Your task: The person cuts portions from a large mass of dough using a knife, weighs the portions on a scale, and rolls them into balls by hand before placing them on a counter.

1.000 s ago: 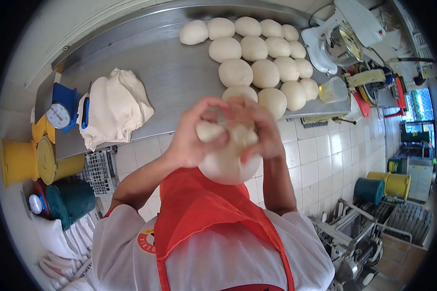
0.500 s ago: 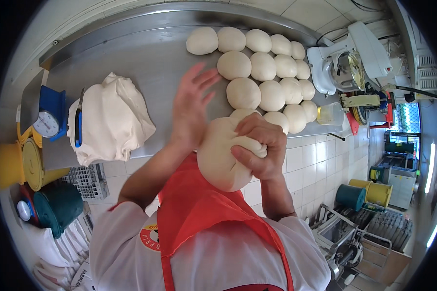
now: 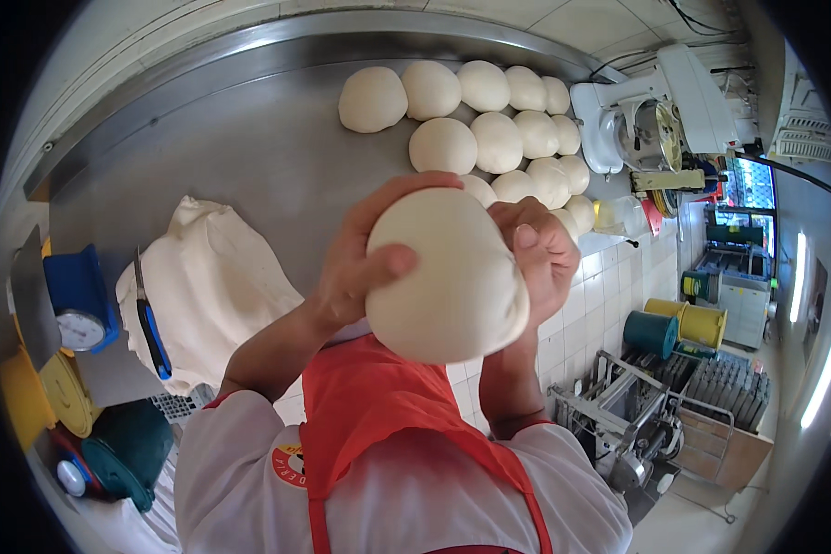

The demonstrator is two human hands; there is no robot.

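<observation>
A large, smooth ball of dough point(image 3: 439, 277) is held up in front of my red apron, between both hands. My left hand point(image 3: 365, 245) cups its left side, with the thumb on the near face and fingers over the top. At its right edge, my right hand point(image 3: 543, 249) is closed, its fingers pinching the dough where a fold shows. Beyond, several round dough balls point(image 3: 443, 146) sit in rows on the steel table point(image 3: 249, 120). A big loose mass of dough point(image 3: 208, 282) lies on the left, with a blue-handled knife point(image 3: 152, 328) on it.
A blue dial scale point(image 3: 81, 300) stands at the table's left end. A white stand mixer point(image 3: 651, 111) and a clear plastic container point(image 3: 621, 217) are at the right end. Yellow and green bins point(image 3: 129, 452) stand lower left; a metal machine point(image 3: 619, 425) is on the floor at right.
My left hand has come down from beside the rows onto the dough ball. The ball is raised and turned, showing its smooth side, and my right hand has shifted to its right edge.
</observation>
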